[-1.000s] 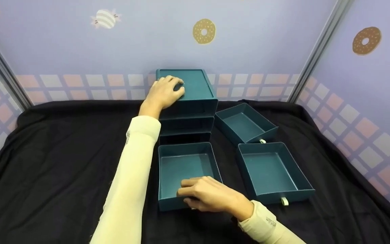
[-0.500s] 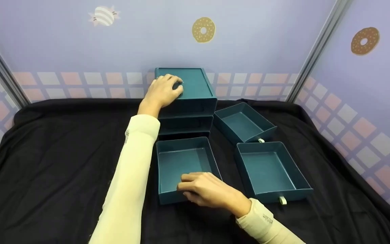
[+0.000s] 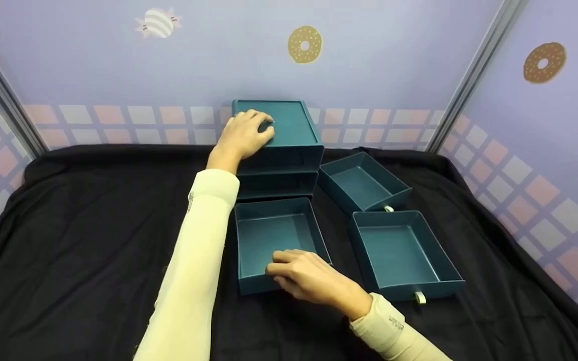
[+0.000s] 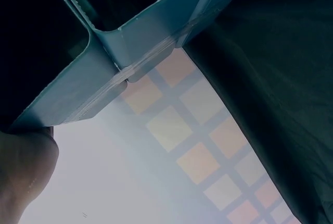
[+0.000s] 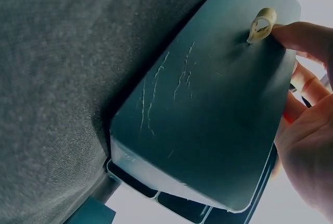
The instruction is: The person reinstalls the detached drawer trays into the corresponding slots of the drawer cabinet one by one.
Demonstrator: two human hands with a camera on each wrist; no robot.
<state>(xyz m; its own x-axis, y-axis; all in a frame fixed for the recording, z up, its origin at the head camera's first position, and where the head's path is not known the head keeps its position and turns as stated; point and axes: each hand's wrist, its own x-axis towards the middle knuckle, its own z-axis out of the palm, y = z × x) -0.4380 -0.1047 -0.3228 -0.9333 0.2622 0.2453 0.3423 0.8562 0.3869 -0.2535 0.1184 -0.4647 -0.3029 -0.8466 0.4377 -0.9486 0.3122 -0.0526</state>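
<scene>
Gripped drawer: the teal drawer (image 3: 271,235) sits on the tabletop (image 3: 93,235) under its black cloth, lined up before the cabinet (image 3: 294,125). Its rear edge meets the cabinet's front below two open slots; whether the rear is inside a lower slot, I cannot tell.
Right hand: the right hand (image 3: 314,281) pinches the drawer's front wall, thumb outside beside the pale loop tab (image 5: 266,16), the other fingers over the rim.
Left hand: the left hand (image 3: 244,133) rests on the cabinet's top at its left edge, thumb apart from the other fingers.
Drawer fit: the step looks like sliding this drawer at the cabinet's foot; best keep it level and square to the sides, since a skewed corner could catch.
Push point: the hold lies right of the front wall's middle, so even pressure would help against twisting.
Cabinet brace: steady downward weight from the left hand should stop the cabinet shifting.
Loose drawers: the far drawer (image 3: 362,183) stands angled beside the cabinet; the near drawer (image 3: 404,253) stands right of the gripped one.
Backdrop: a lilac wall (image 3: 229,55) with doughnut pictures.
</scene>
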